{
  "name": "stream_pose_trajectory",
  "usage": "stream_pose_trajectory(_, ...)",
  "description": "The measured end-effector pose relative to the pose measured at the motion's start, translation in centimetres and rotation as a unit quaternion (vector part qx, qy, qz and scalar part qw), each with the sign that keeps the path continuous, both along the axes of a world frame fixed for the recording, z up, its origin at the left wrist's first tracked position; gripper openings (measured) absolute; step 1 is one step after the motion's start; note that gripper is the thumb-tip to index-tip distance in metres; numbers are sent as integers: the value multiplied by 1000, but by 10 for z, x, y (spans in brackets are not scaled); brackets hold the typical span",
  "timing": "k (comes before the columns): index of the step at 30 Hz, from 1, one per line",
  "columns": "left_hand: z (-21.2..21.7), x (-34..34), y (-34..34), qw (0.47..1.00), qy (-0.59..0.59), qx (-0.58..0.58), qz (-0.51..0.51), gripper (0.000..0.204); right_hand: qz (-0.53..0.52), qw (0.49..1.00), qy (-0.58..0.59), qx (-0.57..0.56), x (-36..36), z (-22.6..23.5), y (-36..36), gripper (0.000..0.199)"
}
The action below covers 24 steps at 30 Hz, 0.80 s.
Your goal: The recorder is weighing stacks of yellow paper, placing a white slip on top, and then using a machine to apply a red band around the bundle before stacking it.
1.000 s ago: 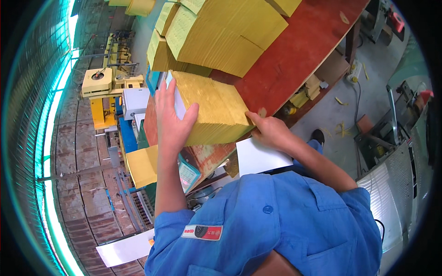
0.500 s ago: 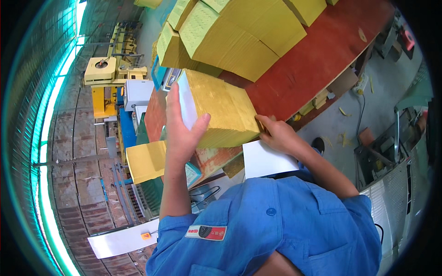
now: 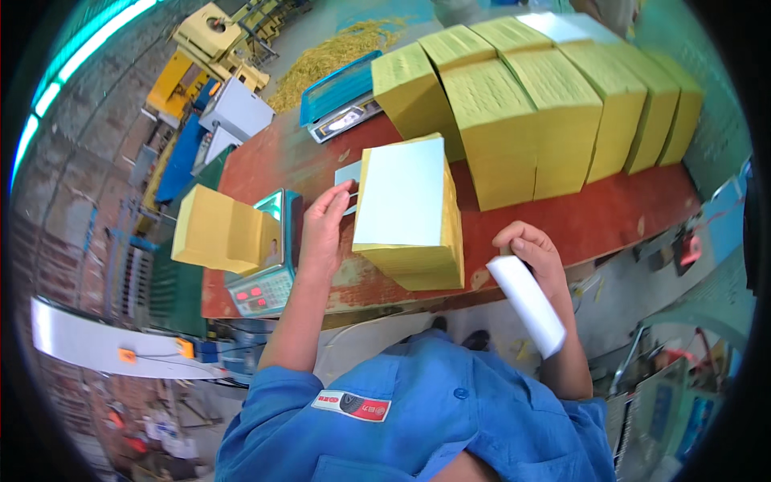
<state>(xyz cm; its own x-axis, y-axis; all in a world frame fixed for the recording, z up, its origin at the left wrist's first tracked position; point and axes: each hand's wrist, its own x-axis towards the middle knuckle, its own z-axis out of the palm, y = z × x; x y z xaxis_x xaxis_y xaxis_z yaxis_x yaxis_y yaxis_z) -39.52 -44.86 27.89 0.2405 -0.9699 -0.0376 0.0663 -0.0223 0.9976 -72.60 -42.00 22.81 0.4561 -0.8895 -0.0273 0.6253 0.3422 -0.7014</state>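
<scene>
A tall block of stacked yellow paper (image 3: pixel 414 269) stands on the red table in front of me, a pale sheet (image 3: pixel 401 193) lying over its top. At its left side is my left hand (image 3: pixel 323 229), thumb and fingers pressed together. Pale flat pieces (image 3: pixel 348 173) show at these fingertips; whether they are gripped or lie behind is unclear. To the right of the block, my right hand (image 3: pixel 534 253) is closed on a white sheet (image 3: pixel 528 309), which hangs down toward me and is seen at a slant.
Several more yellow paper blocks (image 3: pixel 494 128) stand in rows along the back of the red table (image 3: pixel 578 229). On the left, a digital scale (image 3: pixel 261 291) carries a yellow block (image 3: pixel 217 233). A blue tray (image 3: pixel 341 84) sits at the far edge, with yellow scraps (image 3: pixel 329 64) beyond.
The yellow block, tilted between both hands before, now stands upright on the table. My right hand has left it and lifted the white sheet. My view has turned, showing more table.
</scene>
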Motion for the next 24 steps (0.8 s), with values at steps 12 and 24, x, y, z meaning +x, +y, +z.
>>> stream_pose_trajectory(12,-18,0,-64,968,175,-103,-149,37,-24,914,387,-123,54,76,-107,21)
stream_pose_trajectory(24,-37,12,-81,946,220,-79,-225,29,-87,841,521,-119,82,88,-114,17)
